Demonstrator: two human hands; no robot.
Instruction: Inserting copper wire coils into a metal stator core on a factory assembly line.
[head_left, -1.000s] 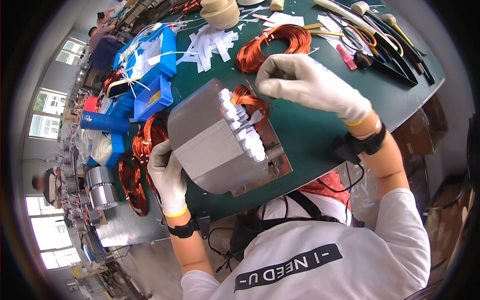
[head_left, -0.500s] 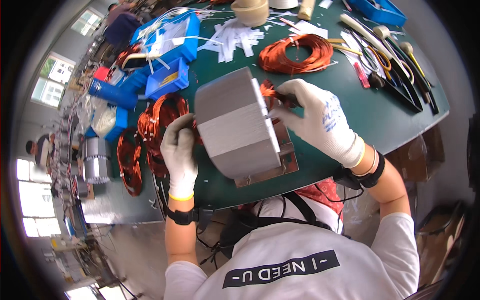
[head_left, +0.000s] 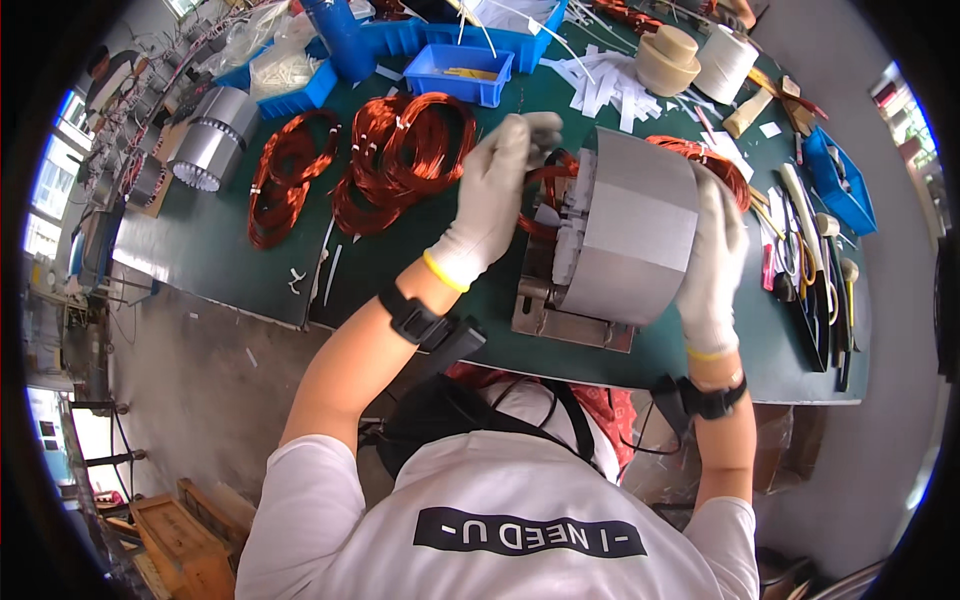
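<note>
A grey metal stator core (head_left: 635,230) rests on a metal stand (head_left: 575,325) near the bench's front edge. White insulation strips (head_left: 567,250) stick out of its left end, where a copper wire coil (head_left: 540,195) hangs. Beside that coil, slightly above, is my gloved left hand (head_left: 490,200), fingers stretched out and apart from the core; its fingertips are somewhat blurred. My gloved right hand (head_left: 715,265) lies with straight fingers along the core's right end, partly hiding it. The palm's contact there is out of sight.
Copper coils (head_left: 400,160) lie left, beyond them another stator core (head_left: 222,125). A blue tray (head_left: 458,75), paper strips (head_left: 610,90) and a thread cone (head_left: 727,65) stand at the back. Hand tools (head_left: 815,260) line the right side; a person (head_left: 110,75) is far left.
The view has swung, and the core's left end shows instead of its right. My right hand has left the wire it pinched and flattened. My left hand has risen beside the left-end coil.
</note>
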